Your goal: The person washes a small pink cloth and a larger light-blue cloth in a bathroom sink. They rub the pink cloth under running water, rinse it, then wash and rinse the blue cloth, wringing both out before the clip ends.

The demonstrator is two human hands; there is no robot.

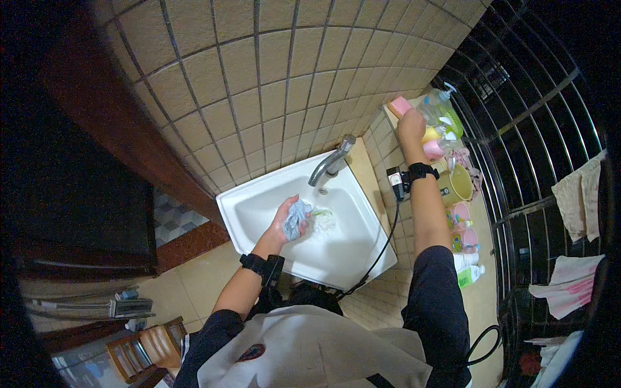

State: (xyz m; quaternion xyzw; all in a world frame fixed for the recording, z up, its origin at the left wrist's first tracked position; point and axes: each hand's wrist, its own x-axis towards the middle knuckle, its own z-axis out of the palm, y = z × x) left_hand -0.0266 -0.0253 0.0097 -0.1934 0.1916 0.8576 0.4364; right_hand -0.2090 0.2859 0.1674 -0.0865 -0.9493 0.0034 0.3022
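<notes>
My left hand (pixel 286 224) holds a crumpled light blue cloth (pixel 295 220) over the white washbasin (pixel 366 252). Just right of the cloth, something whitish with a green edge (pixel 324 217) lies in the basin; whether it is foam, water or fabric I cannot tell. The metal faucet (pixel 327 165) stands at the basin's back corner. My right hand (pixel 411 127) reaches to the far end of the window ledge, its fingers at a pink box or soap bar (pixel 400 106). Its fingertips are partly hidden, so the grip cannot be told.
On the ledge (pixel 485 300) stand pump bottles (pixel 434 149), a yellow-green mug (pixel 456 185), pink cups (pixel 468 238) and a green-and-white bottle (pixel 470 275). A black cable (pixel 385 250) hangs from the right wrist device across the basin's edge. Towels (pixel 577 203) hang by the window bars.
</notes>
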